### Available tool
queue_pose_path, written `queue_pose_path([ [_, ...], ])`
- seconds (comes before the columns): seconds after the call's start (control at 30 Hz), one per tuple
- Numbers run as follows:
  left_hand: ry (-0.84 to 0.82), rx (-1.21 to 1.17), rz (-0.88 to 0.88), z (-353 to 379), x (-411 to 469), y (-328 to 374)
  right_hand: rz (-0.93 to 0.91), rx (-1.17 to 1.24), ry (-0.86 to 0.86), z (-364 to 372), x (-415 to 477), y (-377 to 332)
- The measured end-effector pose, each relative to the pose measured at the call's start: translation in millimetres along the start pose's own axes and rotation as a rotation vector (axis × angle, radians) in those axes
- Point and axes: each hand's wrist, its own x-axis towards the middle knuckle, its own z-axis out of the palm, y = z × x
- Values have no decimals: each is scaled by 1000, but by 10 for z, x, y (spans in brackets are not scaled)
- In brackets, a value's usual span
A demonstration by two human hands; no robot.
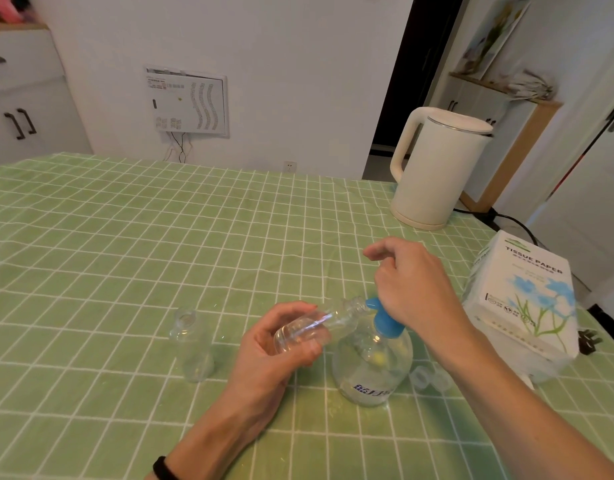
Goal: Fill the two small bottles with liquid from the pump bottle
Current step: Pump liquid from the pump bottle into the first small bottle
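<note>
On the counter (132,237), which is covered with a green checked cloth, the left hand (274,344) grips a small clear bottle (319,322) near its base, fingers and thumb curled round it. The bottle lies almost on its side in the air, with its open mouth pointing right and touching the spout of the blue pump (385,318). That pump sits on top of the pump bottle (371,372), a round clear one with blue lettering low on its front, standing upright on the cloth just right of the left hand. How much liquid is in either one cannot be made out.

The right hand (412,289) lies over the top of the pump and hides its head. Its fingers are loosely bent and raised away from the pump, the forefinger reaching out to the left. I cannot tell whether the thumb is wrapped round the pump or the hand only presses on it.

The second small bottle (193,344) stands upright and uncapped on the cloth, well to the left of the left hand and apart from it. Clear caps (426,377) lie on the cloth just right of the pump bottle, under the right forearm.

Further right is a white pack of tissue paper (527,299) with blue flowers printed on it. A cream kettle (437,168) stands at the far right of the counter. The left wrist wears a black band (163,467)
</note>
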Motion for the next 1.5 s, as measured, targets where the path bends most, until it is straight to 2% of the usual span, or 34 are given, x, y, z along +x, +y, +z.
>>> queue_pose_path([
  [0.23, 6, 0, -2, 3, -1, 4, -64, -122, 95, -42, 15, -92],
  [0.4, 3, -16, 2, -4, 7, -11, -43, -57, 53, -13, 13, -92],
  [0.63, 3, -11, 2, 2, 2, -5, -27, -89, 33, -5, -16, -47],
  [0.87, 4, -1, 1, 14, -8, -5, -67, -106, 84, -57, -11, -121],
  [1.07, 4, -15, 1, 20, 1, -1, -30, -52, 32, -19, 15, -87],
  [1.5, 14, -29, -2, 42, -12, 4, -60, -99, 71, -58, 7, -104],
])
